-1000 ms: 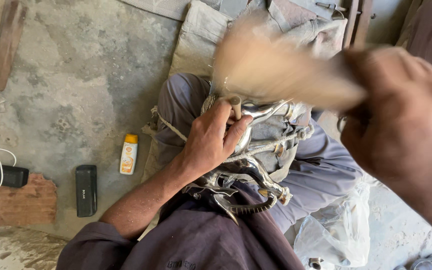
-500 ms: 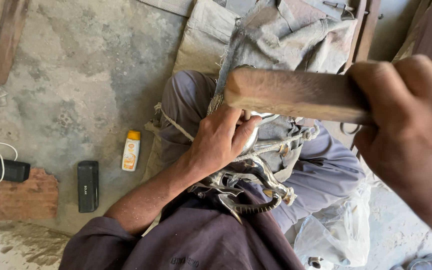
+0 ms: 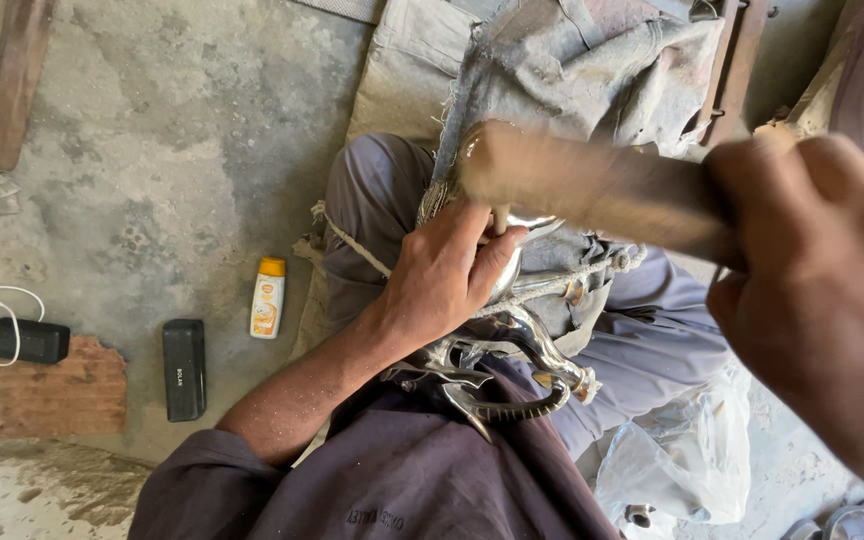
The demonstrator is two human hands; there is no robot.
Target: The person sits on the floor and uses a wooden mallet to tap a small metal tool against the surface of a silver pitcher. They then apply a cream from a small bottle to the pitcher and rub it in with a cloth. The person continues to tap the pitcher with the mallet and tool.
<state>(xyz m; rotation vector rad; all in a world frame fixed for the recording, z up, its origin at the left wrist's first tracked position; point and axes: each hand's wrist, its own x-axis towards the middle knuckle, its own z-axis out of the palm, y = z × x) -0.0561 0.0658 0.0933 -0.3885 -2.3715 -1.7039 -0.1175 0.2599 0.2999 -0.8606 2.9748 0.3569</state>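
Well to the left of your hands, a black box point(image 3: 184, 368) and a small yellow bottle point(image 3: 268, 297) lie on the concrete floor point(image 3: 152, 150). Your left hand point(image 3: 447, 275) presses down with curled fingers on a shiny silver metal figure point(image 3: 512, 345) in your lap, its curved, polished limbs showing just below the palm. Your right hand point(image 3: 822, 300) is clenched around a wooden mallet point(image 3: 592, 185), blurred, just above the left hand.
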